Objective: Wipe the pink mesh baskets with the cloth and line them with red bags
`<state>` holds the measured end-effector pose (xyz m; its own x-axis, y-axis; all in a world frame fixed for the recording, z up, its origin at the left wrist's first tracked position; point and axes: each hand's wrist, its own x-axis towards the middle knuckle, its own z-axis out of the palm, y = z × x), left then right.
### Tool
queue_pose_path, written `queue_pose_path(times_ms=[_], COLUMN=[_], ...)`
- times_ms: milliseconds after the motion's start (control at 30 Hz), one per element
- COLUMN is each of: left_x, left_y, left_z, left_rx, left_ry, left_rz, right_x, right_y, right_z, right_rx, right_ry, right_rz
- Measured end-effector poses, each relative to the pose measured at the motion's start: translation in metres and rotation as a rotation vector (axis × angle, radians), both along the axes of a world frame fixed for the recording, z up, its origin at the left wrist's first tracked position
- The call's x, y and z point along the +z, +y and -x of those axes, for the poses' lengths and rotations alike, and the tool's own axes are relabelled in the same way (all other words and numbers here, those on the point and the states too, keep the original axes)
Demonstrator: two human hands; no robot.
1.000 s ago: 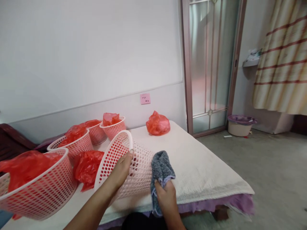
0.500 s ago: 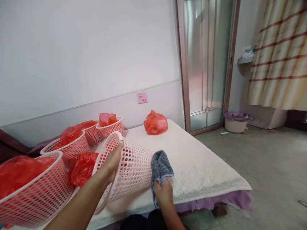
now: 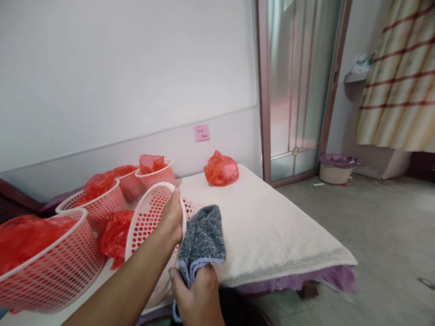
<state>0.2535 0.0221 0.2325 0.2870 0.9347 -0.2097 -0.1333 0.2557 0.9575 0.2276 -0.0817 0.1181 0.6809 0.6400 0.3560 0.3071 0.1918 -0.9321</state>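
Observation:
A pink perforated basket (image 3: pixel 146 215) is tilted on its side above the bed, its mouth turned to the left. My left hand (image 3: pixel 171 217) grips its rim, fingers wrapped over the edge. My right hand (image 3: pixel 199 292) holds a grey cloth (image 3: pixel 205 233) with a lilac edge, pressed to or just in front of the outside of the basket. The cloth hides part of the basket's side. Left of the basket lies a crumpled red plastic bag (image 3: pixel 115 231).
Several pink baskets with red bags, such as the large one (image 3: pixel 61 267), stand at left. Another red bag (image 3: pixel 221 169) sits near the wall on the white-covered bed (image 3: pixel 272 231). A bin (image 3: pixel 336 171) stands on the floor by the glass door (image 3: pixel 299 90).
My right hand has moved left and nearer with the cloth, along the basket from its base towards the rim. The basket has turned, so its mouth shows more. The view has shifted slightly.

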Motion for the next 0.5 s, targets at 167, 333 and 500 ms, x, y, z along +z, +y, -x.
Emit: queue_pose_path(times_ms=[167,333,500], left_x=[-0.012,-0.033,-0.090], left_y=[0.003,-0.012,-0.021], left_z=[-0.002,0.044,0.132], left_rx=[-0.135,-0.439,-0.707], left_ry=[0.046,0.254,0.942], left_rz=[-0.127,-0.319,-0.987], right_x=[0.004,0.002,-0.011], right_y=[0.007,0.005,0.003], right_z=[-0.011,-0.046,-0.074], right_rx=[-0.053,-0.139,-0.156], right_ry=[-0.010,0.204,0.403], right_rz=[0.121,0.115,0.016])
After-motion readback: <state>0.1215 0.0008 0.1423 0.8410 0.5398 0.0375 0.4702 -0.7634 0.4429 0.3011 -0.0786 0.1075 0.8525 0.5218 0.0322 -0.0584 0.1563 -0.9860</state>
